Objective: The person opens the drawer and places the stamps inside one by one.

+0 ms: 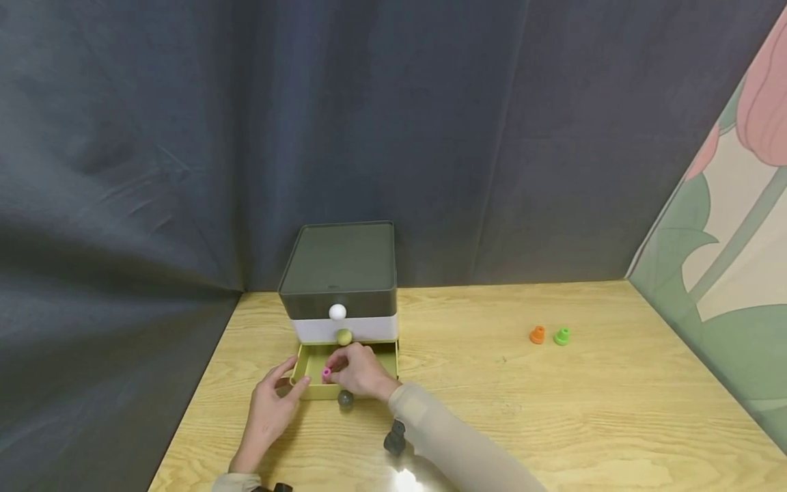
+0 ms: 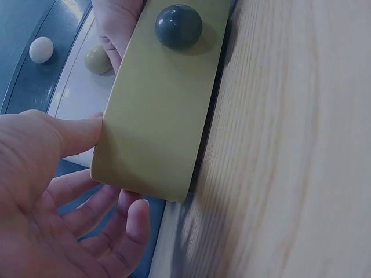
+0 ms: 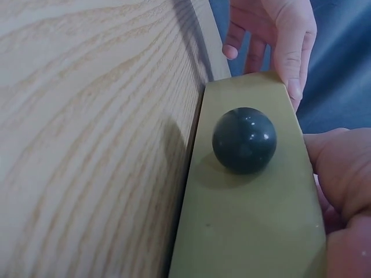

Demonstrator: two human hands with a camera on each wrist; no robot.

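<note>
A small desktop drawer unit (image 1: pixel 344 260) stands on the table, its lowest, olive-yellow drawer (image 1: pixel 316 391) pulled out. My left hand (image 1: pixel 270 410) holds that drawer at its front left corner, thumb on the top edge and fingers along the side. Inside it, my right hand (image 1: pixel 363 372) pinches a small pink plastic piece (image 1: pixel 326 373) with a hole in its top. The wrist views hide this piece behind the drawer front. A dark round knob (image 3: pixel 244 141) sits on the drawer front.
To the right on the wooden table (image 1: pixel 467 383) stand two small stepped pegs, an orange peg (image 1: pixel 537 335) and a green peg (image 1: pixel 562 336). Dark curtains (image 1: pixel 430 137) hang behind and at the left. A flower-patterned panel (image 1: pixel 732 273) borders the right side.
</note>
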